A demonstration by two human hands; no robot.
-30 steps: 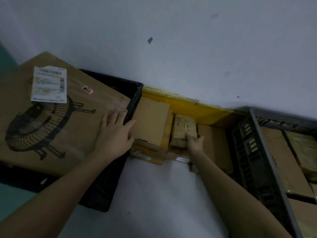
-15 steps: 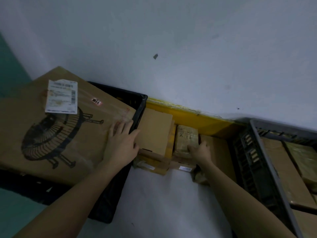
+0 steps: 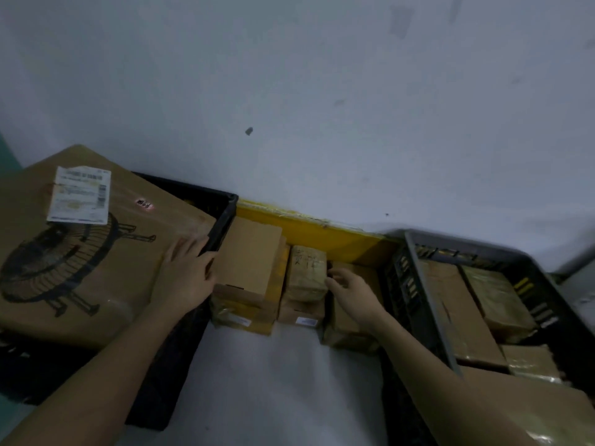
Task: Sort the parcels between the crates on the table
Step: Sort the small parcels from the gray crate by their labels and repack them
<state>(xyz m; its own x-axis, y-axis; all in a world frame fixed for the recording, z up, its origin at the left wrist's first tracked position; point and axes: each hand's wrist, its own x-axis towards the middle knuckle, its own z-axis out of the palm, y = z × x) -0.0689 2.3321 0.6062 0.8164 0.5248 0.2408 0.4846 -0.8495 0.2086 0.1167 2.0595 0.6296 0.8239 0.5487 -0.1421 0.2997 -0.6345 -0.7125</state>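
A stack of brown parcels sits between two crates against the wall. A small taped parcel [image 3: 307, 272] with handwriting lies on top in the middle. My right hand [image 3: 349, 292] is at its right side, fingers curled against its edge. A taller flat parcel [image 3: 249, 252] stands to its left. My left hand [image 3: 186, 278] rests flat on a big cardboard box [image 3: 87, 252] printed with a fan, which lies across the black left crate [image 3: 222, 220]. The grey right crate [image 3: 428, 300] holds several wrapped parcels.
A yellow parcel [image 3: 309, 230] stands along the white wall behind the stack. A shipping label [image 3: 80, 194] sticks to the fan box. White tabletop [image 3: 273, 381] shows between my forearms. The right crate's dark wall stands close beside my right wrist.
My right hand has slid from the front of the small taped parcel to its right side. My left hand stays on the fan box. The view has tilted slightly.
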